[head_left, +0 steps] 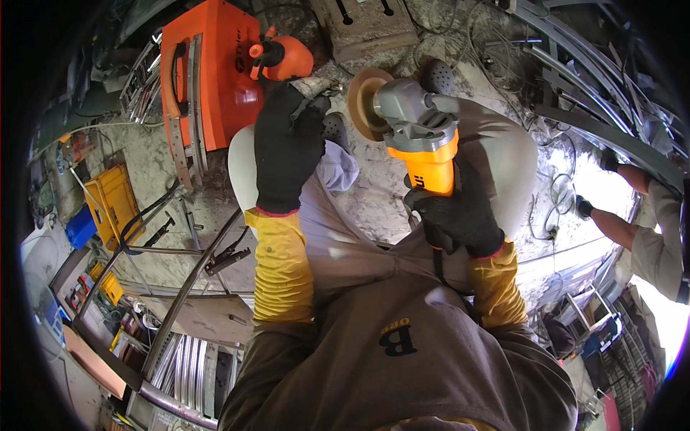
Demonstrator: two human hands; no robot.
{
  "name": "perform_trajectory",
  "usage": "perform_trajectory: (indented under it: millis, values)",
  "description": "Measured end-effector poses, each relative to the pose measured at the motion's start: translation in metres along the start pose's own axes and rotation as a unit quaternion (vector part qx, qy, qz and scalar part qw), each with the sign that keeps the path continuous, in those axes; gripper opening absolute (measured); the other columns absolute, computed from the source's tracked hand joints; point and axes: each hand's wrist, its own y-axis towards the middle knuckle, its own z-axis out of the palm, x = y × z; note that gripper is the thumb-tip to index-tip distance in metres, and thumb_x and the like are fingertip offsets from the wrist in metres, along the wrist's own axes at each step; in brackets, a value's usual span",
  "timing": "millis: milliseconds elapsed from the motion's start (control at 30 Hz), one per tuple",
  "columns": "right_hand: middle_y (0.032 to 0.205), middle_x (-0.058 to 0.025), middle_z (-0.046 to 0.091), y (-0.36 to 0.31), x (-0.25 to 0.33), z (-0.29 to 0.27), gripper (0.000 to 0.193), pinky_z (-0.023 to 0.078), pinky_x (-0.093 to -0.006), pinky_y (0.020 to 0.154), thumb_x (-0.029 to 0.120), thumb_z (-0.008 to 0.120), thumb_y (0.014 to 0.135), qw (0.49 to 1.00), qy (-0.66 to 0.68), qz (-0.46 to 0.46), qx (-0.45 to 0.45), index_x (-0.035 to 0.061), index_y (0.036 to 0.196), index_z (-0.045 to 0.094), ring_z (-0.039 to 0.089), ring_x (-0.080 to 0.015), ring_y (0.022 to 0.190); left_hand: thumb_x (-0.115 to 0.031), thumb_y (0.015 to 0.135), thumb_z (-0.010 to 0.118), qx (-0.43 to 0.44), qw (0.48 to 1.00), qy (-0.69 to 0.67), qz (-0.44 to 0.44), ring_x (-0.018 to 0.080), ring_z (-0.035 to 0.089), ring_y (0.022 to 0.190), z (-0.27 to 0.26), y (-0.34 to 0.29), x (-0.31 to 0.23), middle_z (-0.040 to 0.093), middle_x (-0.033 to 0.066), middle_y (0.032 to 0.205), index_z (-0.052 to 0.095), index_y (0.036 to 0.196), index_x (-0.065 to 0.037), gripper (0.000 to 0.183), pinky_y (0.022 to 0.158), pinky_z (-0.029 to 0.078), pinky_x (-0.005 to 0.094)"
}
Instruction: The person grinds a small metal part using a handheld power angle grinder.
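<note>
My right hand (460,212), in a black glove, is wrapped round the orange body of an angle grinder (424,151). The grinder's grey head points away from me, and its brown disc (366,104) stands on edge to the left, between my knees and feet. My left hand (291,133), also gloved in black, is raised over my left knee. Its fingers are curled at a small greyish metal-looking piece (310,87), whose kind I cannot make out. Yellow sleeves cover both my forearms.
Left of my left hand stands an orange box (215,72), with an orange spray bottle (287,57) beside it. Bent metal tubing (190,287) and a yellow crate (115,205) lie left. Metal profiles (589,129) and cables fill the far right. Another person (658,230) is at the right edge.
</note>
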Motion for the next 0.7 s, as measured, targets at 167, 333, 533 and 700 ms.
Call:
perform_trajectory:
  millis: [167,333,533,700]
  values:
    - [0.113,-0.0125,0.069,-0.005,-0.001,-0.003,0.050,0.059,-0.0338,0.083,-0.004,0.079,0.088,0.998,0.052,-0.016,-0.009,-0.0014,0.133,0.057,0.068,-0.0176,0.095,0.001,0.095,0.068,0.005,0.998,-0.060,-0.027,0.0275,0.073,0.095,0.002,0.003,-0.018,0.071,0.0133,0.109,0.074,0.118,-0.003,0.024,0.083,0.056,0.0341]
    - [0.112,-0.0113,0.069,-0.005,0.004,-0.001,0.052,0.059,-0.0337,0.083,-0.004,0.081,0.087,1.000,0.010,-0.014,-0.003,-0.0006,0.133,0.058,0.068,-0.0172,0.096,0.003,0.092,0.068,-0.003,0.999,-0.012,0.038,0.0289,0.073,0.098,0.000,0.004,-0.015,0.073,0.0150,0.109,0.074,0.116,-0.002,0.025,0.084,0.057,0.0356]
    - [0.109,-0.0068,0.070,-0.003,0.004,0.000,0.046,0.058,-0.0329,0.082,-0.001,0.084,0.086,1.000,-0.011,-0.013,-0.015,0.0009,0.127,0.062,0.068,-0.0149,0.093,0.005,0.087,0.066,0.002,0.999,-0.006,0.054,0.0367,0.071,0.107,0.003,0.003,-0.006,0.073,0.0189,0.111,0.074,0.114,0.000,0.028,0.092,0.056,0.0413]
    - [0.113,-0.0059,0.069,-0.001,0.002,-0.003,0.076,0.058,-0.0328,0.085,0.005,0.089,0.083,0.999,-0.031,0.006,0.008,0.0035,0.149,0.050,0.066,-0.0146,0.097,0.006,0.086,0.065,-0.006,0.995,0.034,0.093,0.0411,0.069,0.115,0.004,0.003,-0.003,0.073,0.0207,0.109,0.073,0.111,0.001,0.027,0.097,0.055,0.0460]
